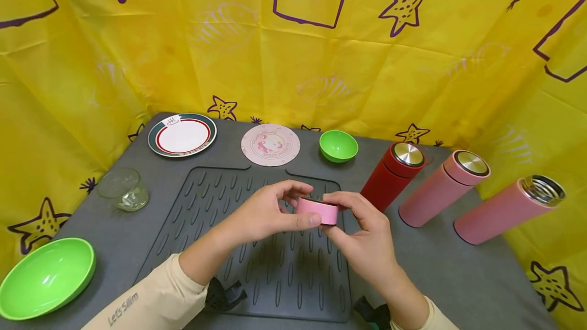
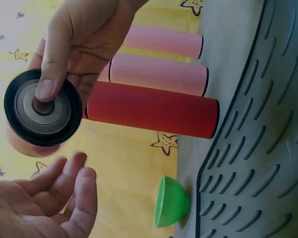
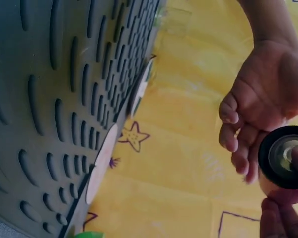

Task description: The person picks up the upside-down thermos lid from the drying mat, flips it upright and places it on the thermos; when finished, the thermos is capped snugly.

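My right hand pinches a pink bottle lid above the dark ridged mat. In the left wrist view its thumb presses the grey underside of the lid. My left hand is beside the lid, fingers loosely bent; from the head its thumb overlaps the lid's front, but both wrist views show its fingers apart from the lid. Nearest on the right stands a red bottle with a steel-topped lid. Beyond it are a lidded pink bottle and a lidless pink bottle, steel mouth bare.
On the grey table, a rimmed plate, a round pink mat and a small green bowl line the back. At left are a clear glass and a larger green bowl. Yellow cloth hangs behind.
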The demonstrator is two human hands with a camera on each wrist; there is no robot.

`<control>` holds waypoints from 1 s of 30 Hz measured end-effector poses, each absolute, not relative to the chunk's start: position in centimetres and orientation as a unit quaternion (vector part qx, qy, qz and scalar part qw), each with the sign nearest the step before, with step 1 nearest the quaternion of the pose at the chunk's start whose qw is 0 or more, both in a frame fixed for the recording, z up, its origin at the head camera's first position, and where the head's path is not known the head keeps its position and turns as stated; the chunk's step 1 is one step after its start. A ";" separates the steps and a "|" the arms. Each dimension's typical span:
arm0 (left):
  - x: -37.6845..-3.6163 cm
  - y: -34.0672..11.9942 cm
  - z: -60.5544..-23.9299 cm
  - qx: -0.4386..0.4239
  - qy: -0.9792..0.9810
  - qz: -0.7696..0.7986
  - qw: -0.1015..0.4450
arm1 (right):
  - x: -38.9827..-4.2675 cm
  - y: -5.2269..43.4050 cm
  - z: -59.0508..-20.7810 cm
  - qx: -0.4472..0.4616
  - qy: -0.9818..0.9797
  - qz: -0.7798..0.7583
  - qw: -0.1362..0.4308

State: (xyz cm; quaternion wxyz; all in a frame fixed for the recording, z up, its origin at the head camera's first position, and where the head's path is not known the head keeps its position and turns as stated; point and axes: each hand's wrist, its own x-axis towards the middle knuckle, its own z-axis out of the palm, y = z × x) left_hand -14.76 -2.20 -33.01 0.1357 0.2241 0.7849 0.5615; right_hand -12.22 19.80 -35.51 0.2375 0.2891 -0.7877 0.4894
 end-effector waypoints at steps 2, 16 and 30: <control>-14.9 -2.2 -33.2 0.228 0.781 0.566 0.134 | -12.3 19.7 -35.5 0.311 -0.777 0.482 0.261; -14.4 -1.8 -33.8 0.300 0.748 0.591 0.041 | -12.9 19.1 -35.1 0.440 -0.688 0.398 0.418; -14.6 -3.4 -34.0 0.259 0.775 0.577 -0.001 | -12.0 32.7 -34.0 0.084 -0.672 0.490 0.550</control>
